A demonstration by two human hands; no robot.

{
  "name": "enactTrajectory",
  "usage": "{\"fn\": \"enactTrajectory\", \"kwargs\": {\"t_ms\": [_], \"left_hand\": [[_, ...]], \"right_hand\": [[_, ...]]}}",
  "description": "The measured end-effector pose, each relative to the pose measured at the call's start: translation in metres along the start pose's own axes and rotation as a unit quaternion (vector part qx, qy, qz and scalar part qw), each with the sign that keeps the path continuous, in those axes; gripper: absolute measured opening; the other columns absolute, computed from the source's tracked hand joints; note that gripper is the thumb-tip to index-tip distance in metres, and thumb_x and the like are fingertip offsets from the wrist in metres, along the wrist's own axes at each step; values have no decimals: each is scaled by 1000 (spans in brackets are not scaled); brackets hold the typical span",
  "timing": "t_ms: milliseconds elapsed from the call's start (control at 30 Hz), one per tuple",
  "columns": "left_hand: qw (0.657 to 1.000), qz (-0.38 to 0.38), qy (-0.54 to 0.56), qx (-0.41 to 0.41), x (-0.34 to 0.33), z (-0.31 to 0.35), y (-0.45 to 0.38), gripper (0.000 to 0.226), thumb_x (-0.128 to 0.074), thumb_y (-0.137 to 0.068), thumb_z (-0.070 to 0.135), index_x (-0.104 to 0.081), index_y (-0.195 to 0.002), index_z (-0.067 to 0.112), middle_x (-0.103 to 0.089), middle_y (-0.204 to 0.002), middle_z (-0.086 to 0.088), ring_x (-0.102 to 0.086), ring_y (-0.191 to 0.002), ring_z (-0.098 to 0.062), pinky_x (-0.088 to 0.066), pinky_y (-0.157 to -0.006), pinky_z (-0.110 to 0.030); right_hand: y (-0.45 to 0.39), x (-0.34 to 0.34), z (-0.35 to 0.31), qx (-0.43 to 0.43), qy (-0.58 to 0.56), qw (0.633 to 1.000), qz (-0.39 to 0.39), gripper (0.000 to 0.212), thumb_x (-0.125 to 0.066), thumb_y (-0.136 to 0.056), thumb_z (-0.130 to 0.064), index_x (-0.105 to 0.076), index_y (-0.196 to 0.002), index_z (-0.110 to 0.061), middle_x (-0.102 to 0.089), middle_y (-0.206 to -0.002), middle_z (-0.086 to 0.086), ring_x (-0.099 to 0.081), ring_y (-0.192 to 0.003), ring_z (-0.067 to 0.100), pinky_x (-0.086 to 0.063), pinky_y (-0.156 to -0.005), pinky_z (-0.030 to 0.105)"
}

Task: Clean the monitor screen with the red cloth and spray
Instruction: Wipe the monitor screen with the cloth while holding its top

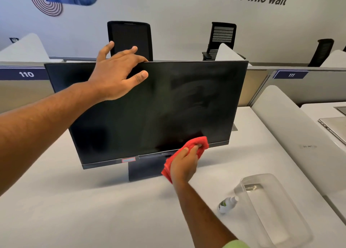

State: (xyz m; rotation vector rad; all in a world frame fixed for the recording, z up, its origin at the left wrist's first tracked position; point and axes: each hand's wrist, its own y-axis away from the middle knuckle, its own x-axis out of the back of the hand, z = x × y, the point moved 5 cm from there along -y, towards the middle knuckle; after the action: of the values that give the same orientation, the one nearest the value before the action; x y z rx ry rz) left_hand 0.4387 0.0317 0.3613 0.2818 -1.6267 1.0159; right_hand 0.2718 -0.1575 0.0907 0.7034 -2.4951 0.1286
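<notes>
A black monitor (pixel 159 107) stands on the white desk, its dark screen showing faint wipe smears on the right half. My left hand (pixel 117 72) grips the monitor's top edge left of centre, fingers over the back and thumb on the screen. My right hand (pixel 184 165) holds the bunched red cloth (pixel 196 145) and presses it against the lower right part of the screen, near the bottom bezel. A small white spray bottle (pixel 227 204) with a green label lies on its side on the desk to the right of my right forearm.
A clear plastic tray (pixel 271 210) sits at the desk's right, beside the bottle. A grey divider (pixel 292 128) separates the neighbouring desk, where a laptop (pixel 333 126) lies. Partitions labelled 110 and 111 and black office chairs (pixel 130 40) stand behind the monitor.
</notes>
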Motion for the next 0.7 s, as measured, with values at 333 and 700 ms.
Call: {"fn": "enactTrajectory", "kwargs": {"t_ms": [333, 700], "left_hand": [[1000, -2, -5, 11, -2, -3, 2, 64, -18, -97, 69, -44, -143, 32, -41, -157, -6, -25, -150, -9, 8, -122, -50], [1000, -18, 1, 21, -1, -6, 2, 65, -18, -96, 70, -43, -144, 34, -38, -159, -7, -24, -150, -9, 13, -121, -50]], "right_hand": [[100, -49, -24, 44, -2, 989, -143, 54, -32, -116, -35, -33, -167, -18, -60, -153, 7, -62, -135, 32, -49, -110, 35], [133, -54, -40, -48, -201, 870, -449, 35, -55, -100, -46, -74, -123, -29, -76, -107, 11, -75, -96, 28, -62, -88, 41]]}}
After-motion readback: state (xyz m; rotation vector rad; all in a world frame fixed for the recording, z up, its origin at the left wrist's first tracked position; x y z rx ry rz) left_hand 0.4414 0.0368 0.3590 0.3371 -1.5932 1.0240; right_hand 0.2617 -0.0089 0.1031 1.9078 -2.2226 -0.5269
